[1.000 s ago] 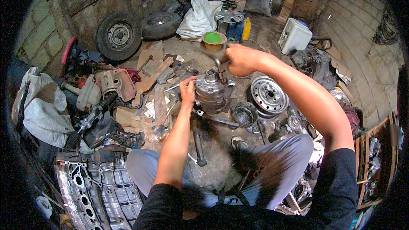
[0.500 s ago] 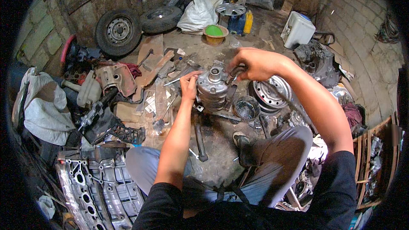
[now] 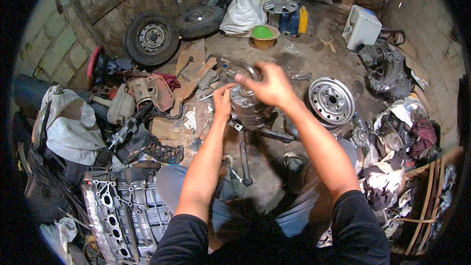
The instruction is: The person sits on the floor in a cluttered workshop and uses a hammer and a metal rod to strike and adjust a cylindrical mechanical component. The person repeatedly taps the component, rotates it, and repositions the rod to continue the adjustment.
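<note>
The dark curved metal bar (image 3: 253,72) is gripped in the fingers of the right hand (image 3: 271,84), blurred, above the top of the upright grey ribbed metal cylinder (image 3: 248,112). The curled fingers of the left hand (image 3: 223,102) are laid against its upper left side; whether it is firmly gripped cannot be told. The cylinder is stood on the floor (image 3: 306,64), between the forearms. The work is judged to be under way: both hands are engaged, and the visible body appears whole. Much of its top is covered by the right hand, so what has been loosened or fastened there, and how much is left, cannot be told. Just nearer, a dark metal rod (image 3: 244,159) is seen lying; to the right, a round silver steel wheel rim (image 3: 331,101); at near left, a grey metal engine block (image 3: 142,206).
</note>
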Available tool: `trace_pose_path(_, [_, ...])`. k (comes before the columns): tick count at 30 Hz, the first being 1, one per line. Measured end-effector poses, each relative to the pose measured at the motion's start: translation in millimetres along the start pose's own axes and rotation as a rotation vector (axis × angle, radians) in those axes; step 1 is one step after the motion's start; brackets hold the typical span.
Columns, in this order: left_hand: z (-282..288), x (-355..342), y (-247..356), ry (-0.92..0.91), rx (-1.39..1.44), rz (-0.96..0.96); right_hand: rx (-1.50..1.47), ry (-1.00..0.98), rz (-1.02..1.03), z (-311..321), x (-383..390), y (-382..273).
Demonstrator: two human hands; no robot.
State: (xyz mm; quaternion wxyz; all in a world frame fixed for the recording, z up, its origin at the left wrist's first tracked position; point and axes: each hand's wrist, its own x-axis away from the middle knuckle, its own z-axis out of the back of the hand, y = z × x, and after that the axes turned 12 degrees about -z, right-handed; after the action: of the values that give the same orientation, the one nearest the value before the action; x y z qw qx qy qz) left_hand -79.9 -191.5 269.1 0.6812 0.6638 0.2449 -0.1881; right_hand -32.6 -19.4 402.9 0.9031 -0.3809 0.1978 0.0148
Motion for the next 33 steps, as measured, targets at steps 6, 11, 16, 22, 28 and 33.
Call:
trace_pose_path(6, [8, 11, 0, 0.040, -0.012, 0.129, -0.233, -0.082, 0.241, -14, -1, -21])
trace_pose_path(11, [14, 3, -7, 0.020, 0.121, 0.099, -0.470, -0.123, 0.106, -15, 8, -29])
trace_pose_path(16, [-9, -2, 43, 0.034, 0.096, 0.112, -0.581, 0.107, 0.272, 13, 2, -51])
trace_pose_path(22, [-9, -7, 87, -0.131, -0.087, 0.208, -0.701, 0.197, 0.118, 14, -7, -41])
trace_pose_path(28, [23, -9, 44, 0.117, -0.207, -0.150, -0.600, 0.472, -0.087, 56, -33, 17])
trace_pose_path(33, [-24, -3, 130, -0.349, -0.347, -0.732, -0.806, 0.531, -0.441, 98, -49, 79])
